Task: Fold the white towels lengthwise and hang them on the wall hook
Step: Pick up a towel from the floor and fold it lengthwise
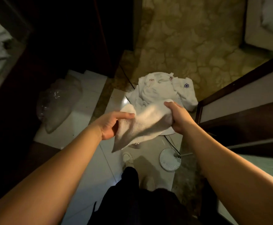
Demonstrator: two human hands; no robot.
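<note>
A white towel point(142, 125) hangs bunched between my two hands above the floor, one corner drooping toward my feet. My left hand point(112, 123) pinches its left edge between thumb and fingers. My right hand point(177, 118) grips its right end with the fingers curled over the top. Beyond my hands, a heap of white towels point(161, 90) lies crumpled on the floor, one showing a blue flower logo. No wall hook is in view.
A clear plastic bag point(58, 103) lies on the white tiles at the left. A round white base with a thin pole point(170, 157) and a black cable sit near my feet. Dark wooden doors and frames stand on both sides; patterned carpet point(197, 46) lies ahead.
</note>
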